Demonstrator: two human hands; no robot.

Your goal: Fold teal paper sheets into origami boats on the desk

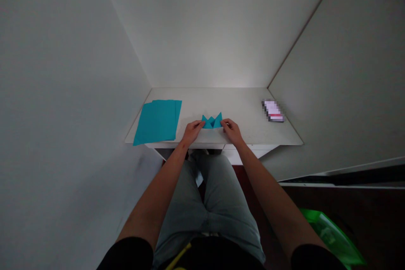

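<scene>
A small blue folded paper [217,123], with pointed peaks along its top, is held just over the white desk between my two hands. My left hand [192,131] pinches its left end between thumb and fingers. At the opposite end, my right hand [232,130] grips the paper's right side the same way. Between the two outer peaks a smaller fold stands in the middle. The undersides of the fingers are hidden from above.
Several blue paper sheets [158,121] lie stacked on the desk's left side, one corner reaching past the front edge. A phone [274,110] rests at the right. White walls enclose the desk [240,101] on three sides. A green plastic object [332,236] is on the lower right.
</scene>
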